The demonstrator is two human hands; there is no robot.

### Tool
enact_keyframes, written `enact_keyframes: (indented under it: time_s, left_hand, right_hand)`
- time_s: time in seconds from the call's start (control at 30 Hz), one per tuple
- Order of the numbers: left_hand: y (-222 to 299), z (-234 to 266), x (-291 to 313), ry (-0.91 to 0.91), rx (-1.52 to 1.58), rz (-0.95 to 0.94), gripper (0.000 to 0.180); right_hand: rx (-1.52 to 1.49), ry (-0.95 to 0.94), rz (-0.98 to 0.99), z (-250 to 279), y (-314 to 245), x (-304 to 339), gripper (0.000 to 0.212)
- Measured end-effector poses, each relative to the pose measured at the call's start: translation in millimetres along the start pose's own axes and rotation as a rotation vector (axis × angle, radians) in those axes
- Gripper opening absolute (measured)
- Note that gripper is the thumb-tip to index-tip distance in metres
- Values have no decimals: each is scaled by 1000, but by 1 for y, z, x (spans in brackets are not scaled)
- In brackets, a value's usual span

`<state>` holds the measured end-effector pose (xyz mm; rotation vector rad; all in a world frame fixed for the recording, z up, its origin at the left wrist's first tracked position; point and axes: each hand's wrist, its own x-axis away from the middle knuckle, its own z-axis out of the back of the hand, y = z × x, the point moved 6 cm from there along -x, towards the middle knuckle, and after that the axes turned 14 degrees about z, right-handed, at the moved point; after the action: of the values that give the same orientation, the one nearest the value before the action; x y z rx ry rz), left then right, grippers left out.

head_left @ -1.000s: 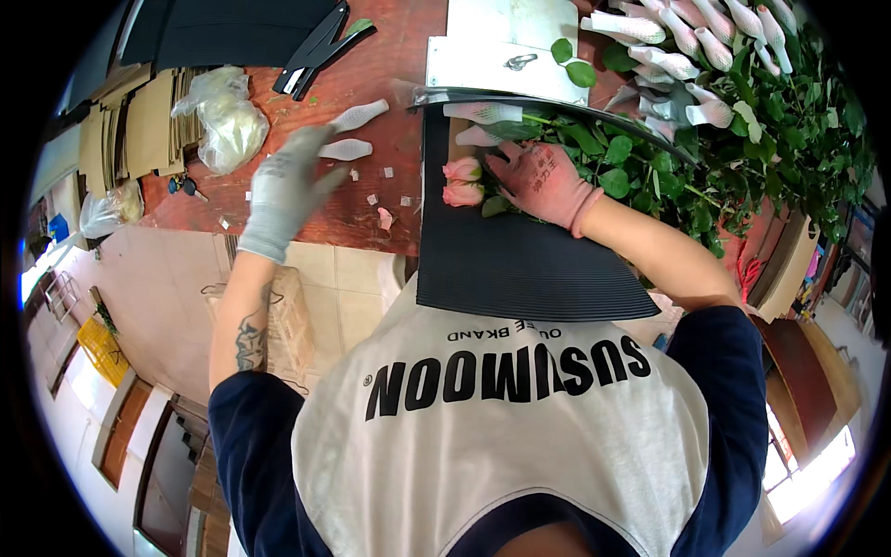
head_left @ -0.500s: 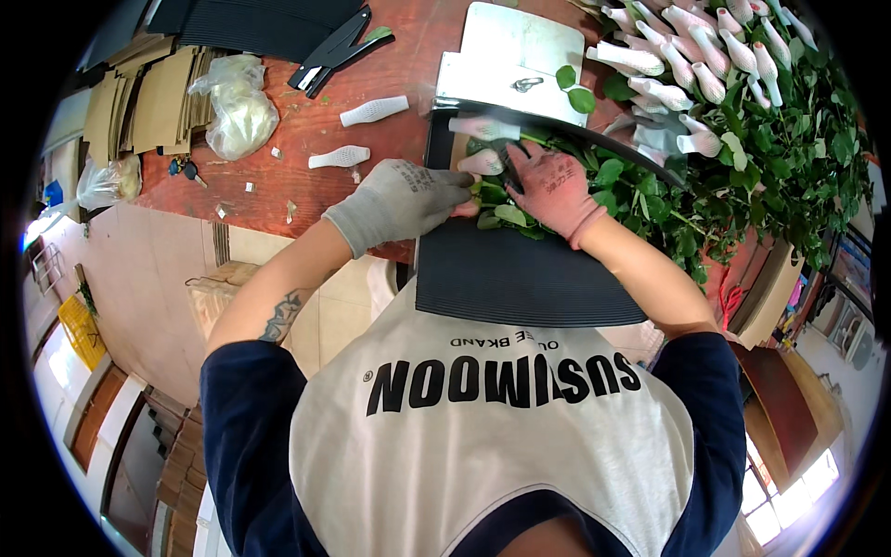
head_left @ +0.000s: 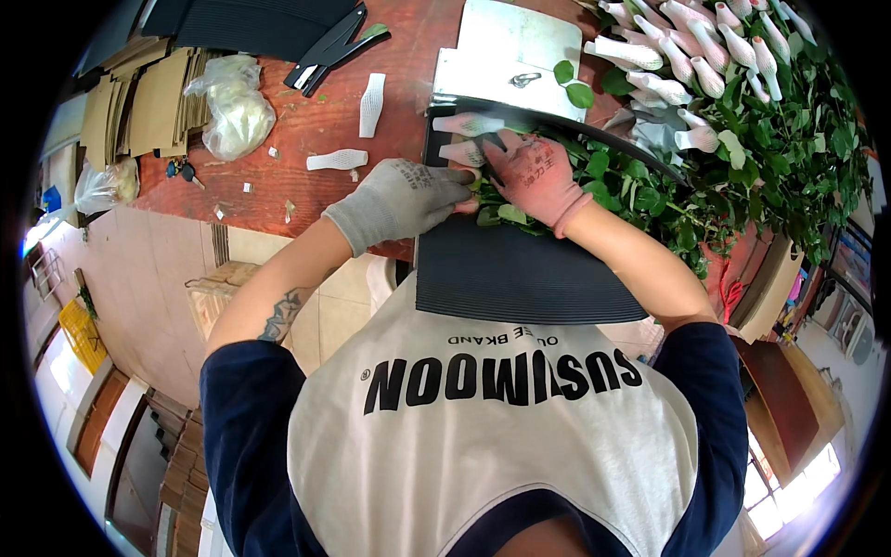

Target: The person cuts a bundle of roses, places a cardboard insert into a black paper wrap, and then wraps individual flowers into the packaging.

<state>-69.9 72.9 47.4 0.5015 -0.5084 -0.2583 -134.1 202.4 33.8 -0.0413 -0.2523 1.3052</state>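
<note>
Over black corrugated sheet on red worktop: left hand, gray-gloved, with fingers together at partly hidden pink rose; pinching or merely touching, cannot tell. Right hand, red-gloved, with fingers slightly parted at netted roses; exact grip hidden. Loose white net sleeves on worktop, beyond left hand.

Left hand, in a grey glove: back upward, fingers extended toward the right hand. The latter, pink-gloved, lies just beside the left fingertips, back upward, fingers angled forward and leftward. Left forearm, tattooed, and right forearm diverge backward from the hands.
</note>
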Motion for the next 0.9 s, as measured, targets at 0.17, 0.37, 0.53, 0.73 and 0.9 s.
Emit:
enact_keyframes:
  time_s: [0.17,0.37,0.53,0.73,0.9]
  left_hand:
    - [-26,16,-11,247,145,124,33]
    - [-43,-13,-34,307,207,140,22]
    - [-50,-5,-23,393,485,226,12]
    - [-117,8,19,417,497,614,12]
    - [-61,57,36,659,103,150,30]
  right_hand:
    - [15,122,4,3,-1,6,34]
    - [-85,19,-63,-8,7,17,45]
    - [-112,111,-90,-19,11,24,43]
    - [-208,36,-135,-19,14,19,42]
    - [-64,15,-95,-13,8,21,44]
